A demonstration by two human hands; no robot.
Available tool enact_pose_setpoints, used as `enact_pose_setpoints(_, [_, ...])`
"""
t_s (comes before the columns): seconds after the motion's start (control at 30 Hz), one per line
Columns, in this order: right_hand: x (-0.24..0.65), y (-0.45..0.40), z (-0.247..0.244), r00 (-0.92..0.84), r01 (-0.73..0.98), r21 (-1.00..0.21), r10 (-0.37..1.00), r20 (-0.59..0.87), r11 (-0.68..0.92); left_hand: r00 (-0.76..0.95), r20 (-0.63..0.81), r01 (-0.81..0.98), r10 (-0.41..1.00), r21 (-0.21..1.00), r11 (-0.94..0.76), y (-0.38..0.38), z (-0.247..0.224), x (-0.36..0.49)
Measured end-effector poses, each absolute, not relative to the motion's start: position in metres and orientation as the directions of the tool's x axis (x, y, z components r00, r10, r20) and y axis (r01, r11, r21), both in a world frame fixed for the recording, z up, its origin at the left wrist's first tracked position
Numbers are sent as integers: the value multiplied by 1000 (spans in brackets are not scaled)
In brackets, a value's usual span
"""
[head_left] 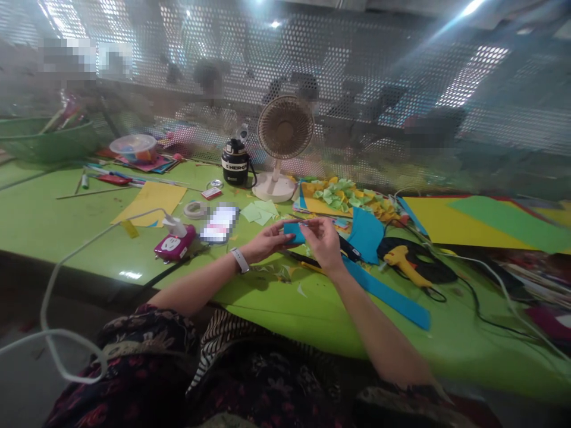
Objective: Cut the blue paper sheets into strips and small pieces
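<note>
Between both hands, above the green table, is a small piece of blue paper [293, 232]. My left hand [267, 242] grips it from the left with thumb and fingers. On its right side my right hand [322, 238] pinches the edge, the thumb lying over it. Whether the piece is folded or a single layer I cannot tell. To the right of my right hand lie a curved blue paper piece [366, 235] and a long blue paper strip [388, 294]. Under my right wrist, dark tools are partly hidden.
A yellow glue gun [408, 266] with a cord lies right. Behind stand a desk fan [285, 128], a black bottle [235, 163] and a heap of cut paper [352, 199]. Left are a phone [220, 223], tape roll [196, 209], purple power socket [175, 244] and orange sheet [149, 203].
</note>
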State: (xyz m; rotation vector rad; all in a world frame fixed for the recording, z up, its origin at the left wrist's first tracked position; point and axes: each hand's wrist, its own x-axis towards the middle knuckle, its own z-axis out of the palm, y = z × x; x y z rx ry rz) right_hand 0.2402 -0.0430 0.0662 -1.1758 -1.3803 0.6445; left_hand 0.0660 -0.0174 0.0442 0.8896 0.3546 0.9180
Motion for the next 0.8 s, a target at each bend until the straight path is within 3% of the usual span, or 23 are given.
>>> enact_pose_setpoints(0.17, [242, -41, 68, 64, 253, -928, 953, 297, 272, 583, 87, -520, 808, 804, 288, -17, 42, 65])
enact_pose_setpoints(0.47, [245, -40, 66, 85, 322, -882, 917, 389, 344, 532, -32, -234, 846, 955, 183, -17, 43, 63])
enact_pose_setpoints(0.8, [245, -41, 66, 50, 374, -850, 907, 417, 371, 629, -117, -81, 768, 973, 215, -16, 46, 61])
